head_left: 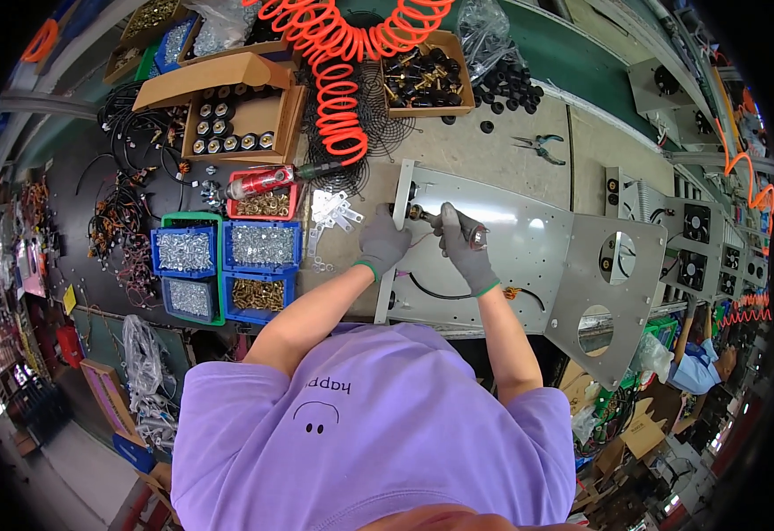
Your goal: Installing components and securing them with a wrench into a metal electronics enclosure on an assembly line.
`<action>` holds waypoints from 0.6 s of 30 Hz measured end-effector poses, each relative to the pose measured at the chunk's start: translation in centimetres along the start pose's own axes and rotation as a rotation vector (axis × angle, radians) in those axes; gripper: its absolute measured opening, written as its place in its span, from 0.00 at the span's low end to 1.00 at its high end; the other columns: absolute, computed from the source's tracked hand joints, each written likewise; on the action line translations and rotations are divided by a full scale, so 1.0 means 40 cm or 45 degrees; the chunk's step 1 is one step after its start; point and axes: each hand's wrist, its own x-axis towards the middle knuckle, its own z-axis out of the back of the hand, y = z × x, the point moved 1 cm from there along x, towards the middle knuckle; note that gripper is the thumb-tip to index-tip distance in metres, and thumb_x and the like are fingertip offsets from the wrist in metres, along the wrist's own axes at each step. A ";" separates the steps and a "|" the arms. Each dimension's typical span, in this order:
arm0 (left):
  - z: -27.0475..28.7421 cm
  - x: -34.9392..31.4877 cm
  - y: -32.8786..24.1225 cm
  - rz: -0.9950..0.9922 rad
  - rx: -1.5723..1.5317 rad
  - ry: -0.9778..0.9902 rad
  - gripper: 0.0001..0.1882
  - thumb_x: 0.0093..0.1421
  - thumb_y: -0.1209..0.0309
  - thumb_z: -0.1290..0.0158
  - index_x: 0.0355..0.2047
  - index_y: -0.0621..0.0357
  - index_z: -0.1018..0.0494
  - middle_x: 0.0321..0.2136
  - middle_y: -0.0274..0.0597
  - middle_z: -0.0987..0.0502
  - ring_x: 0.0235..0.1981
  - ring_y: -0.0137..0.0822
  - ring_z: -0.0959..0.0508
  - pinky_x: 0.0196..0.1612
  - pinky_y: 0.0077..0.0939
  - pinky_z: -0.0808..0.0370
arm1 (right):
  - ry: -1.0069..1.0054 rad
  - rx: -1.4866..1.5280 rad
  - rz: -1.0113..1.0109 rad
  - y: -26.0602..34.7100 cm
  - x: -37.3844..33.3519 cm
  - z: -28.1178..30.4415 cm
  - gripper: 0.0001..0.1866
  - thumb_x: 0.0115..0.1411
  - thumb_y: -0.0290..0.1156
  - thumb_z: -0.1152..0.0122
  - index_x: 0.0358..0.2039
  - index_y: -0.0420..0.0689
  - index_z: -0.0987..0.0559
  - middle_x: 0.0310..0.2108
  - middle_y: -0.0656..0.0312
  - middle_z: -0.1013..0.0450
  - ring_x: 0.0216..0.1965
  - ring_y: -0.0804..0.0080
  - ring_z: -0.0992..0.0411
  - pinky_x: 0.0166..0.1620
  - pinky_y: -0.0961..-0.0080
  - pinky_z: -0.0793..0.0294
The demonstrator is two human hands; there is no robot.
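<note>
A grey sheet-metal panel (502,190) with an upright flange (402,190) lies in front of me. My left hand (384,241), in a grey glove, is closed against the outer side of the flange; what its fingers pinch is mostly hidden. Inside the flange, level with those fingertips, sits a small black and brass fitting (417,212). My right hand (468,255), gloved too, wraps round a dark cylindrical tool (468,227), whose other end points at the fitting. Below the hands a black cable (440,293) with an orange connector rests on the panel.
Left of the panel lie small metal plates (334,211), a red air tool (263,181) across a red bin, and blue bins (263,245) of screws. Farther off are a carton of black-capped parts (227,128), a coiled orange hose (338,106), a box of fittings (422,80) and pliers (542,148).
</note>
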 end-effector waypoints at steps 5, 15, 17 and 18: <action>0.004 -0.002 0.000 0.007 -0.020 0.039 0.29 0.47 0.62 0.45 0.47 0.58 0.42 0.36 0.57 0.26 0.39 0.55 0.25 0.43 0.43 0.29 | -0.260 -0.956 0.927 -0.064 -0.023 -0.050 0.10 0.51 0.29 0.46 0.35 0.42 0.26 0.26 0.54 0.29 0.26 0.55 0.29 0.30 0.66 0.30; 0.003 -0.001 0.007 -0.012 -0.034 0.025 0.28 0.47 0.64 0.46 0.47 0.60 0.42 0.37 0.55 0.26 0.38 0.54 0.25 0.42 0.44 0.30 | -0.286 -1.121 0.880 -0.138 0.030 -0.081 0.08 0.49 0.30 0.44 0.32 0.44 0.26 0.28 0.52 0.30 0.33 0.58 0.28 0.33 0.63 0.30; 0.000 -0.011 0.008 -0.080 -0.041 -0.036 0.27 0.46 0.65 0.46 0.45 0.61 0.42 0.34 0.56 0.26 0.36 0.55 0.24 0.40 0.44 0.29 | -0.210 -1.329 0.842 -0.101 0.173 -0.002 0.07 0.48 0.31 0.44 0.29 0.44 0.26 0.26 0.53 0.29 0.32 0.59 0.28 0.33 0.62 0.31; -0.004 -0.010 0.000 -0.164 -0.046 -0.100 0.27 0.46 0.66 0.46 0.44 0.62 0.41 0.31 0.57 0.25 0.35 0.55 0.24 0.39 0.44 0.28 | 0.029 -1.438 0.671 -0.031 0.261 0.050 0.07 0.48 0.31 0.44 0.28 0.44 0.26 0.25 0.53 0.29 0.32 0.60 0.28 0.33 0.63 0.31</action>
